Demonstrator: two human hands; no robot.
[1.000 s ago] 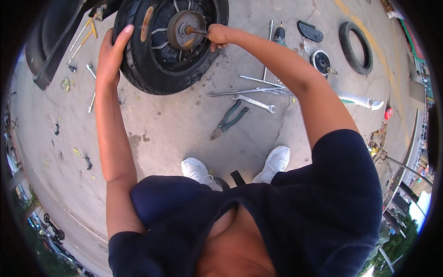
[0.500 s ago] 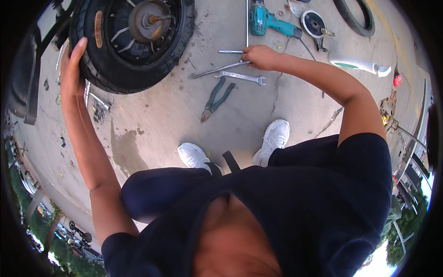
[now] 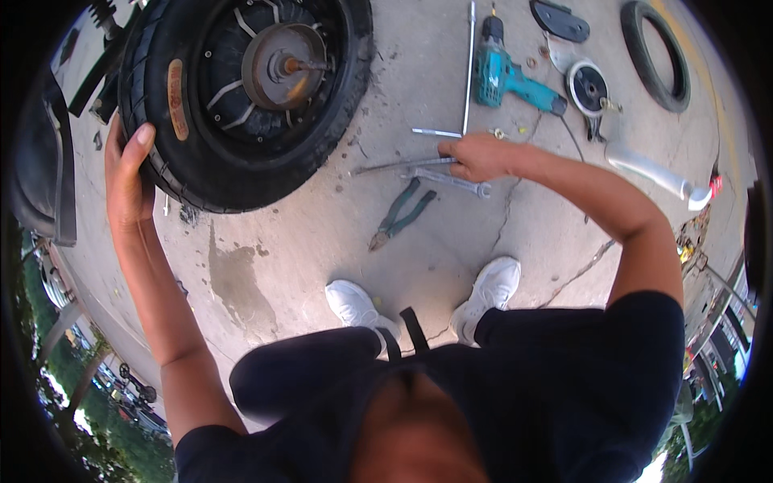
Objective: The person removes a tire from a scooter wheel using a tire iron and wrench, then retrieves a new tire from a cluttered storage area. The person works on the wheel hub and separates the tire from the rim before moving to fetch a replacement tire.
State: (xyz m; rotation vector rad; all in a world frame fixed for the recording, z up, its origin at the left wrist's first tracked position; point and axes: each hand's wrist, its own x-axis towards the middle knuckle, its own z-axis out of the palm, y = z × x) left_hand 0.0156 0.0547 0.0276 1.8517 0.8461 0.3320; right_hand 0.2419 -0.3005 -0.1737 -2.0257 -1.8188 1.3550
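Observation:
My left hand point(image 3: 134, 173) rests along the outer tread of a black scooter wheel point(image 3: 217, 137), whose hub carries a rusty drum point(image 3: 266, 68) and axle. My right hand point(image 3: 475, 157) is closed on a long flat steel bar point(image 3: 382, 167) low over the ground. Beside it lie a combination wrench point(image 3: 475, 187), a T-handle wrench point(image 3: 468, 64) and green-handled pliers point(image 3: 403, 209). A teal drill point(image 3: 507, 84) lies just beyond that hand.
A black pulley wheel point(image 3: 588, 88), a small black plate point(image 3: 560, 20), a loose tyre point(image 3: 636, 40) and a white tube point(image 3: 644, 169) lie to the right on cracked concrete point(image 3: 298, 241). Dark vehicle parts point(image 3: 44, 161) stand at the left edge.
My right hand has left the axle and moved down and right to the tools, where it has taken hold of the steel bar. My left hand stays on the tyre.

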